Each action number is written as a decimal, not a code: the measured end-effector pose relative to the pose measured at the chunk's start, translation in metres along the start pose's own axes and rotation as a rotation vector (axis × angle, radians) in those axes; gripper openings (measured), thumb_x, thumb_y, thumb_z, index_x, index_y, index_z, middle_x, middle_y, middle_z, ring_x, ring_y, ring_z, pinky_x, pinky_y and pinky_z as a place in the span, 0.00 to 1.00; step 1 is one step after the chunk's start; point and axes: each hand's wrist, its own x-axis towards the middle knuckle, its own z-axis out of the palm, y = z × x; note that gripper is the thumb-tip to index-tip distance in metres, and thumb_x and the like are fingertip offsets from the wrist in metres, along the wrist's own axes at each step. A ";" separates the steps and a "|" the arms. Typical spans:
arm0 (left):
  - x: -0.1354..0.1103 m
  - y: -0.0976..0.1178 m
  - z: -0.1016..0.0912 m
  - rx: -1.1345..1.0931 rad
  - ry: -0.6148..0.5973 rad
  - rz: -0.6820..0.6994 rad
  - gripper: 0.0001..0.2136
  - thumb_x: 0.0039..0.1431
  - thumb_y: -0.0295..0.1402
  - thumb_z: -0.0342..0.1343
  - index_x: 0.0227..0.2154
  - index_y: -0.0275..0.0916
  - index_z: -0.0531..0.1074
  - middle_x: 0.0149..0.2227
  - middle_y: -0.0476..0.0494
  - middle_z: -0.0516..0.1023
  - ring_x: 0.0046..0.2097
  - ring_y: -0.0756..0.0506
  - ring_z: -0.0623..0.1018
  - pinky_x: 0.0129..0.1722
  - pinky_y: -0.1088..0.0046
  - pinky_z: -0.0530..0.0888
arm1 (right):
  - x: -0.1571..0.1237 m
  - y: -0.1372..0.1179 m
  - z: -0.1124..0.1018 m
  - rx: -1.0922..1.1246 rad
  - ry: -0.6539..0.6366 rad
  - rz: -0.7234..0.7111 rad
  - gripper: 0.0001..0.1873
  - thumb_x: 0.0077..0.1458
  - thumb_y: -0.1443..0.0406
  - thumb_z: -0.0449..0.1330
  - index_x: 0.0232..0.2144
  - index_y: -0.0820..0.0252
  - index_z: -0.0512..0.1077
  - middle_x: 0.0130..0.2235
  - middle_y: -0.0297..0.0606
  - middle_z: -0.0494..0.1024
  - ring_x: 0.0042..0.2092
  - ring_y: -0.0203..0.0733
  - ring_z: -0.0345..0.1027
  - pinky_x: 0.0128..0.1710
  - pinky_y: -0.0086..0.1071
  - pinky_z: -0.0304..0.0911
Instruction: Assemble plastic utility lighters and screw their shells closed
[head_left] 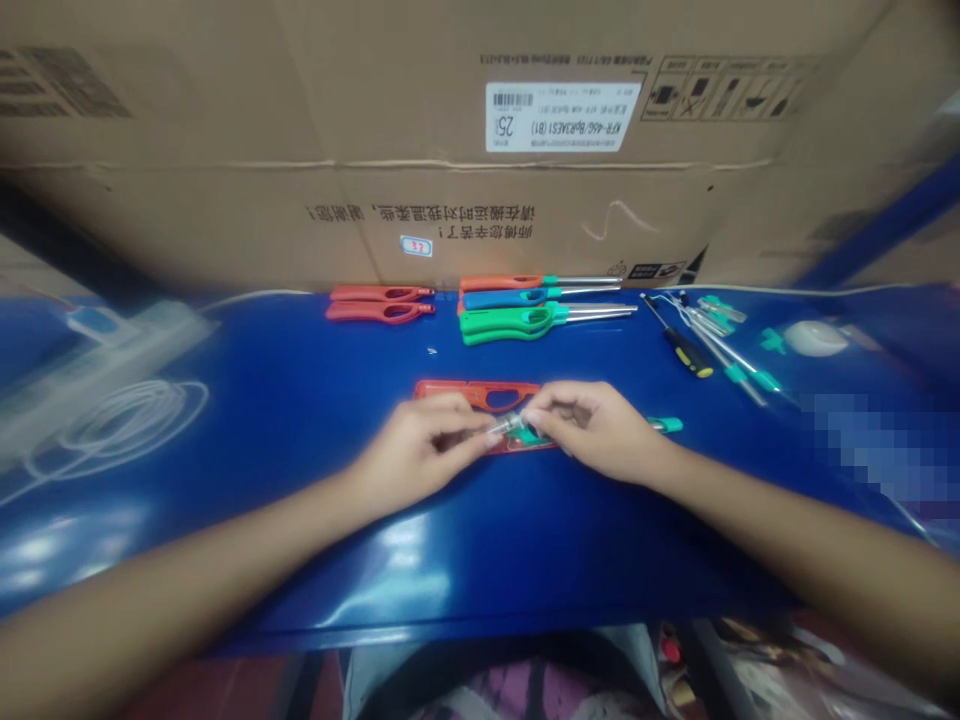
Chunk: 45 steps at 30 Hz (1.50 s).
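Observation:
Both hands meet at the middle of the blue table (300, 400). My left hand (420, 445) is closed, its fingertips pinching a small clear and metal part (504, 426). My right hand (592, 425) is also closed, pinching a green piece (531, 436) against that part. Under the hands lies an open red lighter shell (480, 395) with an oval hole. A green tip (667, 424) pokes out to the right of my right hand.
Two red shells (379, 303) and several finished long lighters, red, blue and green (540, 305), lie at the back. A screwdriver (682, 345), metal tubes with green ends (739, 365), a white coiled cable (127, 420) and a cardboard box wall (480, 150) surround the area.

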 end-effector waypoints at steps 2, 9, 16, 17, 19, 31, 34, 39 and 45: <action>0.001 0.000 -0.001 0.005 -0.005 -0.019 0.10 0.64 0.33 0.60 0.44 0.38 0.82 0.34 0.44 0.81 0.32 0.50 0.78 0.32 0.76 0.73 | 0.000 0.000 -0.002 -0.030 -0.013 -0.023 0.15 0.60 0.54 0.59 0.31 0.61 0.73 0.26 0.33 0.71 0.25 0.33 0.60 0.25 0.28 0.57; -0.001 0.007 -0.019 0.127 -0.037 0.037 0.12 0.64 0.34 0.60 0.48 0.39 0.77 0.33 0.48 0.81 0.29 0.52 0.76 0.31 0.77 0.72 | -0.009 -0.007 -0.018 -0.638 -0.014 -0.409 0.10 0.65 0.61 0.56 0.40 0.60 0.75 0.36 0.39 0.74 0.32 0.36 0.66 0.32 0.31 0.59; -0.004 0.007 -0.033 0.306 -0.247 0.144 0.07 0.65 0.33 0.56 0.43 0.41 0.76 0.40 0.48 0.81 0.41 0.48 0.79 0.41 0.72 0.73 | -0.012 -0.008 -0.028 -1.003 -0.216 -0.477 0.11 0.67 0.58 0.54 0.40 0.58 0.73 0.41 0.37 0.76 0.35 0.37 0.70 0.30 0.31 0.55; -0.004 0.007 -0.034 0.327 -0.261 0.143 0.07 0.65 0.33 0.56 0.43 0.42 0.76 0.40 0.49 0.81 0.40 0.48 0.79 0.40 0.72 0.73 | -0.011 -0.007 -0.028 -1.017 -0.227 -0.483 0.11 0.67 0.58 0.54 0.40 0.58 0.72 0.41 0.37 0.76 0.35 0.37 0.70 0.30 0.31 0.55; -0.004 0.006 -0.033 0.355 -0.281 0.133 0.07 0.65 0.33 0.55 0.43 0.42 0.76 0.39 0.49 0.80 0.40 0.48 0.79 0.39 0.72 0.73 | -0.010 -0.006 -0.028 -1.034 -0.240 -0.487 0.12 0.68 0.58 0.53 0.40 0.58 0.72 0.41 0.36 0.75 0.35 0.37 0.69 0.30 0.31 0.55; -0.004 -0.005 -0.026 0.293 -0.236 0.113 0.11 0.67 0.35 0.56 0.50 0.42 0.75 0.44 0.46 0.78 0.44 0.47 0.78 0.42 0.72 0.74 | -0.012 -0.009 -0.030 -1.039 -0.261 -0.492 0.10 0.68 0.60 0.53 0.38 0.59 0.70 0.40 0.36 0.75 0.34 0.37 0.68 0.31 0.31 0.56; -0.004 -0.005 -0.027 0.280 -0.242 0.109 0.13 0.65 0.35 0.58 0.51 0.41 0.75 0.45 0.45 0.78 0.43 0.47 0.79 0.41 0.72 0.74 | -0.011 -0.009 -0.030 -1.044 -0.265 -0.488 0.11 0.68 0.60 0.52 0.38 0.59 0.71 0.40 0.36 0.75 0.34 0.37 0.68 0.30 0.31 0.57; -0.002 -0.003 -0.027 0.239 -0.224 0.108 0.10 0.68 0.32 0.55 0.48 0.41 0.78 0.43 0.45 0.79 0.42 0.48 0.79 0.45 0.71 0.75 | -0.010 -0.010 -0.029 -1.002 -0.224 -0.498 0.11 0.66 0.61 0.55 0.46 0.59 0.72 0.45 0.40 0.76 0.41 0.42 0.71 0.33 0.33 0.63; 0.001 -0.002 -0.028 0.186 -0.208 0.075 0.08 0.67 0.32 0.57 0.42 0.38 0.81 0.36 0.45 0.79 0.37 0.49 0.79 0.41 0.73 0.74 | -0.010 -0.009 -0.026 -0.994 -0.268 -0.661 0.22 0.66 0.60 0.55 0.60 0.56 0.69 0.61 0.51 0.68 0.58 0.53 0.65 0.53 0.49 0.65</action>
